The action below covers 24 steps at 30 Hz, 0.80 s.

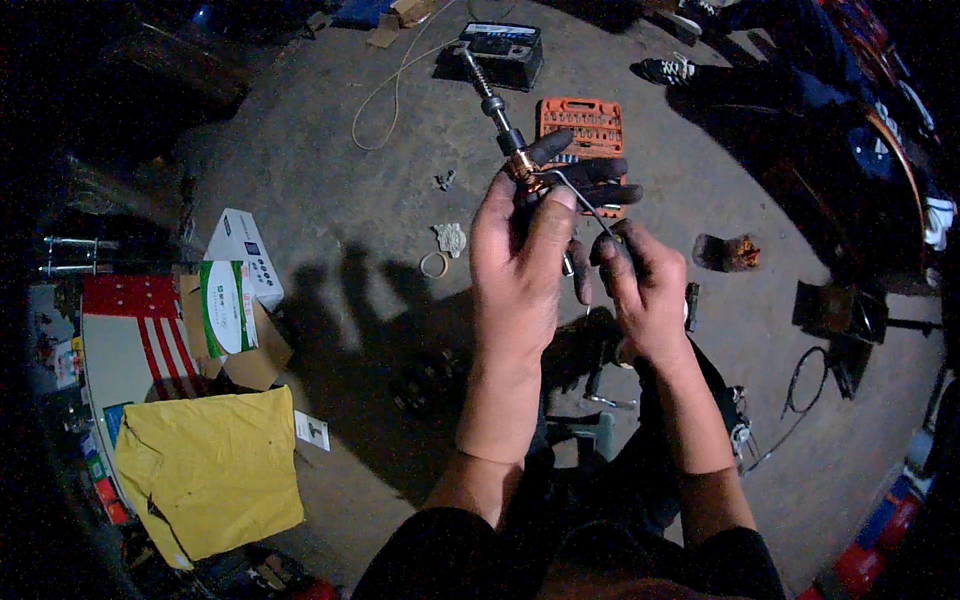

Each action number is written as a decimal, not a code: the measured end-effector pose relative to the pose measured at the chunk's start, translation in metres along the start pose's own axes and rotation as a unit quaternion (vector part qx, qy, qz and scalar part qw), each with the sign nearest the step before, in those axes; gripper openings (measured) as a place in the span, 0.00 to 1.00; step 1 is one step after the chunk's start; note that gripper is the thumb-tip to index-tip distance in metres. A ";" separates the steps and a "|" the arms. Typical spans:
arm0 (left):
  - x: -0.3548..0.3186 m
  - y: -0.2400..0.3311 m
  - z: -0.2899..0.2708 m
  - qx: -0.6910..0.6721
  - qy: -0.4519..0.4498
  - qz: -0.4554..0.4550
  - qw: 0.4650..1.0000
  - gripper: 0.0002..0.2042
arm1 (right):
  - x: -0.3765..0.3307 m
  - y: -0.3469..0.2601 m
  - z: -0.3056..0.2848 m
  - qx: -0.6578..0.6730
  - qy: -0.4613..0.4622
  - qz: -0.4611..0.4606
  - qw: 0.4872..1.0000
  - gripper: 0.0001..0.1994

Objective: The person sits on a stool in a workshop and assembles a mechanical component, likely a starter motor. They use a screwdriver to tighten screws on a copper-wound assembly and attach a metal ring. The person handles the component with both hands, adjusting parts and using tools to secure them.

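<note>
Grey concrete floor (330,190) fills the view from above, with two bare hands raised at the centre. One left hand (520,265) has its grease-blackened fingers closed around the lower end of one long metal part (492,100), a rod with a coiled spring and a brass-coloured collar, which points up and to the left. One right hand (645,290) sits just beside it, fingertips pinched on one thin dark wire (580,200) that curves up to the brass collar.

Behind the hands lies one open orange tool case (582,130) holding rows of small bits. Farther back stands one dark rectangular battery (498,52), with one pale cord (385,100) looping across the floor beside it.

At the left sits one open cardboard box (240,345) holding a green-and-white rounded package; one white box (243,245) lies just behind it. One yellow cloth (210,470) is spread below, with a small white card (312,430) at its right edge. One pale ring (434,264) lies near the centre.
</note>
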<state>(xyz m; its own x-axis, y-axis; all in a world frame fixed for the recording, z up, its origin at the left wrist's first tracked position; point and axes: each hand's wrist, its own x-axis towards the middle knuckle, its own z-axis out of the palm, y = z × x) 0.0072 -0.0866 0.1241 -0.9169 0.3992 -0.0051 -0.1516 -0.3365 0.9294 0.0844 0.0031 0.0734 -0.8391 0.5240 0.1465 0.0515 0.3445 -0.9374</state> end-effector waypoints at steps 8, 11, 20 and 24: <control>0.006 0.005 -0.011 0.032 -0.101 -0.030 0.994 0.13 | 0.000 0.000 -0.001 -0.021 0.009 -0.015 1.000 0.09; 0.006 0.010 -0.013 0.030 -0.106 -0.051 0.993 0.13 | 0.000 0.000 -0.001 0.041 -0.031 0.034 0.998 0.11; 0.012 -0.003 -0.011 -0.016 -0.087 -0.043 0.995 0.14 | 0.004 0.006 -0.006 0.241 -0.152 0.177 0.942 0.15; 0.013 -0.015 -0.011 -0.055 -0.054 -0.079 0.994 0.12 | 0.000 0.016 0.008 0.039 -0.016 0.065 0.997 0.14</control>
<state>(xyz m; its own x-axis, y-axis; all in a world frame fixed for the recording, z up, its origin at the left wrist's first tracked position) -0.0063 -0.0861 0.1057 -0.8339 0.5423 -0.1023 -0.3352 -0.3504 0.8745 0.0809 0.0020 0.0561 -0.8448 0.5349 0.0134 0.1196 0.2131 -0.9697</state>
